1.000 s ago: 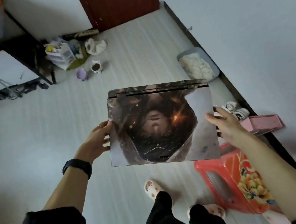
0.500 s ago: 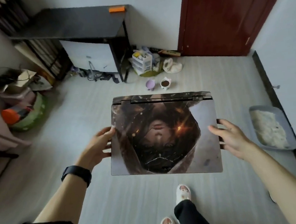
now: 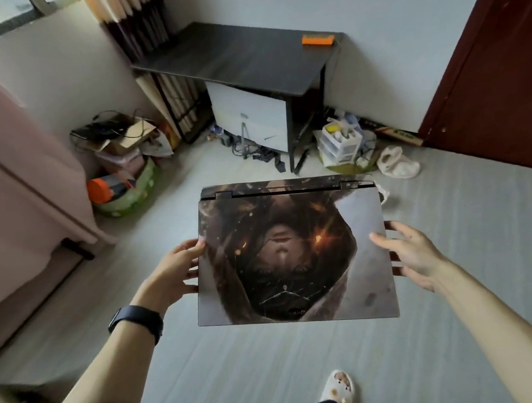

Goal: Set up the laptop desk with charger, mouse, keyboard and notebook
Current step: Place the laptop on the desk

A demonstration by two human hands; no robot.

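We stand on a pale striped floor [image 3: 466, 242] in a small room with grey-white walls. Ahead in the corner is a dark desk [image 3: 239, 59], its top bare but for a small orange object [image 3: 317, 39] near its right back edge. A white drawer unit [image 3: 251, 115] sits under the desk, with tangled cables [image 3: 251, 149] on the floor before it. A dark red door [image 3: 503, 62] fills the right side, and a pink-covered bed [image 3: 0, 175] the left, under a window and striped curtain [image 3: 132, 19].

Between us and the desk we carry the closed laptop [image 3: 293, 252], held flat in the air with its hinge away from us and a printed picture on the lid. Our left hand [image 3: 172, 274] grips its left edge, fingers curled under it; our right hand [image 3: 409, 250] holds the right edge, thumb on the lid and the other fingers spread loosely below.

Left of the desk lies a pile of cardboard boxes [image 3: 117, 136] and a green basket [image 3: 135, 195]. Right of it stand a small clear drawer organiser [image 3: 340, 144] and a white cloth [image 3: 394, 160] on the floor.

One slipper [image 3: 338, 386] shows at the bottom. What the boxes hold is too cluttered to make out
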